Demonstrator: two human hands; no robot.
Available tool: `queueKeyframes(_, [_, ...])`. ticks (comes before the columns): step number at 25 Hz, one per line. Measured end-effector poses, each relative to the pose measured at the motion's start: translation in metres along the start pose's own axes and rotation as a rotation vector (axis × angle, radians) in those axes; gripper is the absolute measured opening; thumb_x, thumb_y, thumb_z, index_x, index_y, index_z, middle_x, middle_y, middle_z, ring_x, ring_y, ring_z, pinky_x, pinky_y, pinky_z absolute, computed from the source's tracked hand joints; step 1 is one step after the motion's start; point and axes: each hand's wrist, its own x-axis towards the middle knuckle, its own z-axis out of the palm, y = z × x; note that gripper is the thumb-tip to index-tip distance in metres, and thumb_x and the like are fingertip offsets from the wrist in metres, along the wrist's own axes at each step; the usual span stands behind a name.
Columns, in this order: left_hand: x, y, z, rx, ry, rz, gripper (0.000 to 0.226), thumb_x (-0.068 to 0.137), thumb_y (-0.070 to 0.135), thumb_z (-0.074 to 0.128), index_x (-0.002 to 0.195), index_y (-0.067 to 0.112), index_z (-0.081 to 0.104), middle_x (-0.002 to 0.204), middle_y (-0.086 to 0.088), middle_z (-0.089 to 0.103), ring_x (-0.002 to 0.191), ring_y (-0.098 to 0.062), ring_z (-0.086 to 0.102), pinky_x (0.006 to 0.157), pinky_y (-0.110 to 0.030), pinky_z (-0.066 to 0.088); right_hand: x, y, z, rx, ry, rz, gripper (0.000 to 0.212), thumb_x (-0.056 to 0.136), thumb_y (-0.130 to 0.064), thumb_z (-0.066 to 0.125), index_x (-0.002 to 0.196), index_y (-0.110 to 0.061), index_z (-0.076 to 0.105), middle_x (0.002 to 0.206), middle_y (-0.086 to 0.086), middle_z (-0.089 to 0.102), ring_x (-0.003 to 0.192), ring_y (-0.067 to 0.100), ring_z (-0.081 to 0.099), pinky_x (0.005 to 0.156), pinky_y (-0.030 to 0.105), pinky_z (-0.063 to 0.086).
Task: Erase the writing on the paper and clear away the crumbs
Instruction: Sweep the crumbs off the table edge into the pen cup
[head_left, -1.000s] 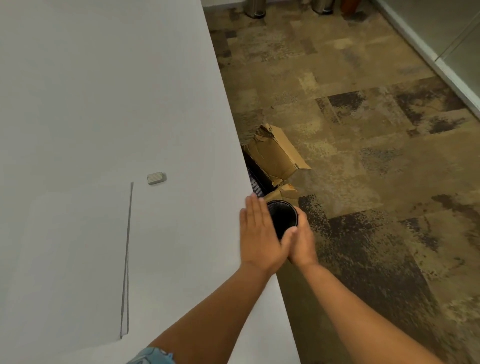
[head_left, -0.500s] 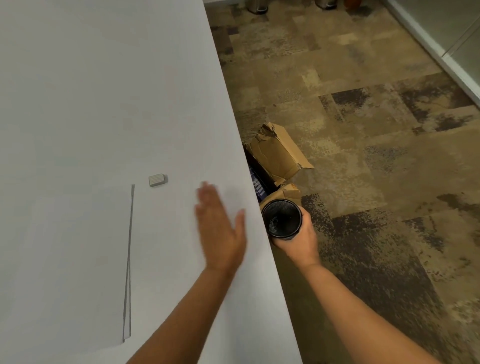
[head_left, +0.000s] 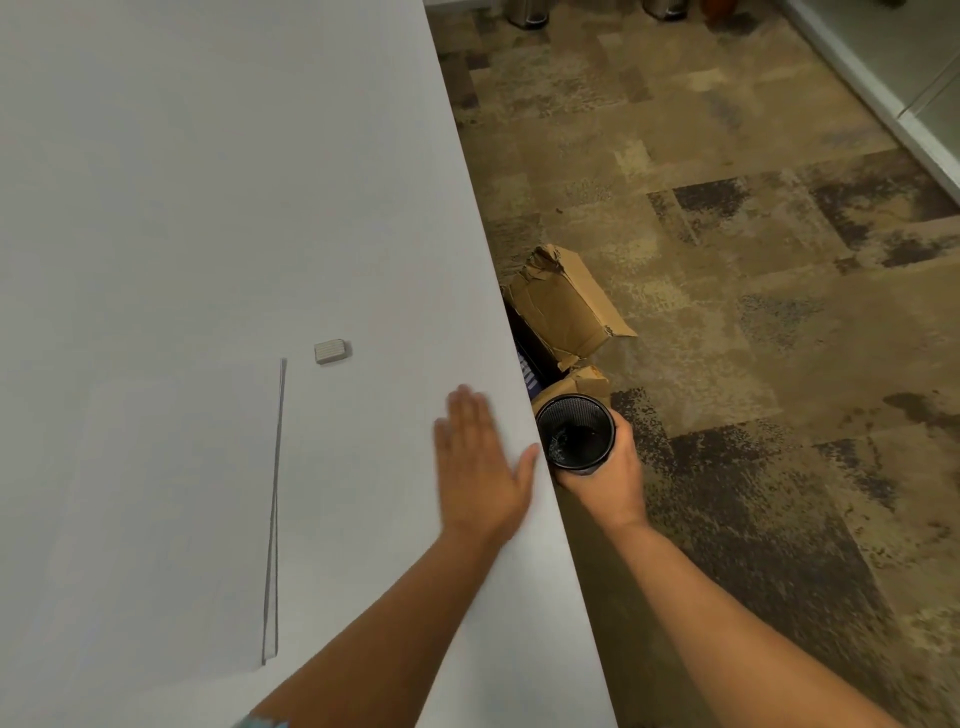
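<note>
White table (head_left: 218, 208) fills left side. Paper (head_left: 156, 519) lies at its near left, writing not discernible. Left hand (head_left: 480, 473) flat, fingers spread, near table's right edge. Right hand (head_left: 605, 475) grips black mesh cup (head_left: 575, 434) just beside that edge. Eraser (head_left: 331, 352) beyond paper's far right corner.

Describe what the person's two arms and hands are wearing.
Both forearms are bare, with no watch, bracelet, ring or glove visible on the left hand or the right hand. Only a scrap of light blue patterned sleeve shows at the bottom edge, on the left arm.
</note>
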Motion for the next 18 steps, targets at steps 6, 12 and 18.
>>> queueKeyframes(6, [0.019, 0.082, 0.005, -0.365, -0.193, 0.439, 0.066, 0.097, 0.046, 0.029, 0.148, 0.011, 0.005, 0.157, -0.005, 0.004, 0.142, -0.010, -0.006, 0.117, -0.036, -0.001, -0.005, 0.001, 0.004, 0.236, 0.003, -0.004, 0.031, 0.097, -0.009, 0.032, 0.117, -0.027, 0.047, 0.111, 0.004, 0.059, 0.106, 0.010, 0.057, 0.089, 0.022, 0.046])
queueKeyframes(12, [0.017, 0.037, -0.024, -0.447, 0.016, 0.353, 0.061, 0.095, 0.038, 0.036, 0.146, 0.017, 0.012, 0.155, -0.002, 0.007, 0.143, -0.013, -0.005, 0.116, -0.034, -0.004, -0.002, 0.002, 0.001, 0.058, -0.050, 0.045, 0.061, 0.069, -0.030, 0.073, 0.121, -0.022, 0.042, 0.117, 0.008, 0.057, 0.111, 0.025, 0.053, 0.093, 0.042, 0.046])
queueKeyframes(18, [-0.034, -0.072, -0.024, -0.145, 0.171, -0.258, 0.079, 0.088, 0.060, 0.014, 0.143, 0.011, -0.013, 0.154, -0.012, -0.014, 0.140, -0.020, -0.022, 0.115, -0.041, -0.010, 0.001, 0.002, 0.002, -0.022, 0.008, 0.007, 0.085, 0.051, -0.021, 0.087, 0.122, -0.025, 0.039, 0.122, 0.007, 0.055, 0.112, 0.025, 0.051, 0.089, 0.031, 0.041])
